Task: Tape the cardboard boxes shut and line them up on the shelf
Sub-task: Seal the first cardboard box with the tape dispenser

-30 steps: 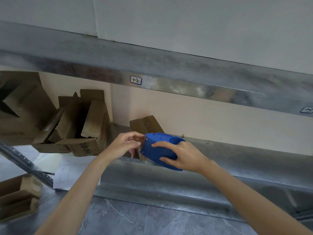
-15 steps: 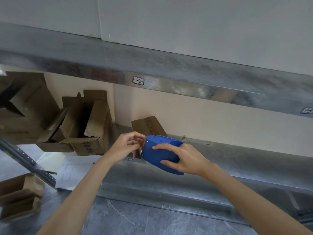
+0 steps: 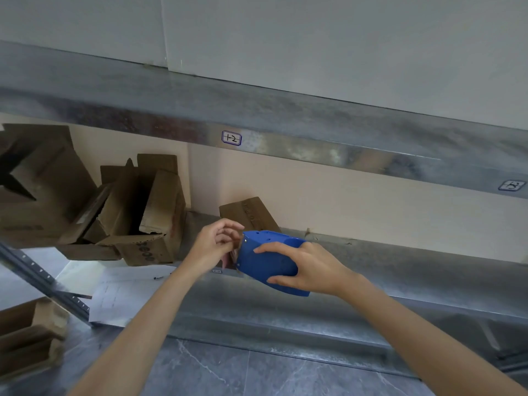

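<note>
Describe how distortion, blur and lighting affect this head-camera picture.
Head view: the wide-angle lens slants and slightly bows the upper shelf rail; glare patches streak it right of the label; the cardboard boxes at left sit in soft shadow; the blue tape dispenser is fairly sharp.

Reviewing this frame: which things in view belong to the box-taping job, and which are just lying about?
Job:
- blue tape dispenser, gripped by the right hand
- left hand, fingers pinching at the dispenser's front end
- open cardboard boxes on the shelf
- small cardboard box behind the dispenser

Lying about:
- paper sheet
- handwritten shelf label
- slotted metal rail
</note>
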